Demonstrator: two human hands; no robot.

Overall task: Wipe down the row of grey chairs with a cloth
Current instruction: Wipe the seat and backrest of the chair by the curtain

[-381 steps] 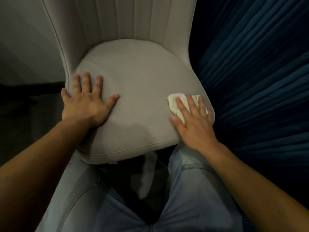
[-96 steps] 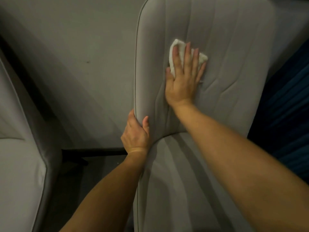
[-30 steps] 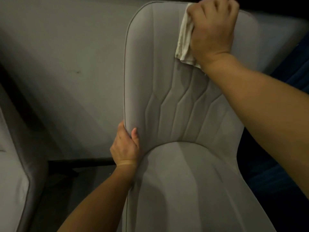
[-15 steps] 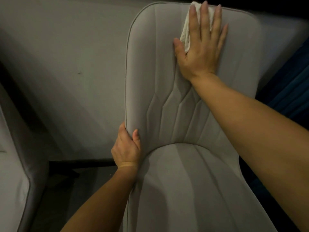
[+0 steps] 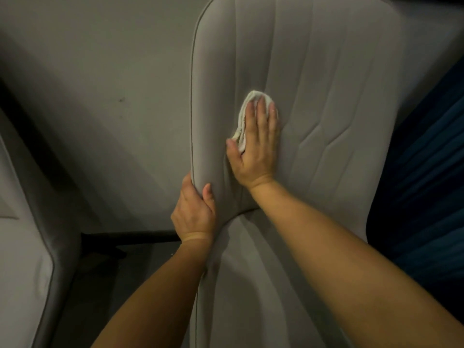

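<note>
A grey upholstered chair (image 5: 326,71) with stitched vertical seams fills the middle of the view, its backrest facing me. My right hand (image 5: 256,146) lies flat with straight fingers on the lower left part of the backrest and presses a small white cloth (image 5: 243,114) against the fabric. The cloth shows above and left of the fingers. My left hand (image 5: 194,212) grips the backrest's left edge low down, thumb on the front face and fingers wrapped behind.
Another grey chair (image 5: 22,247) stands at the left edge of the view. A pale wall (image 5: 100,96) lies behind both chairs, with a dark baseboard and floor below. Dark blue pleated fabric (image 5: 426,172) hangs at the right.
My right hand has slid the cloth down from the backrest's top edge to its lower left part. The left hand keeps its grip on the chair's edge.
</note>
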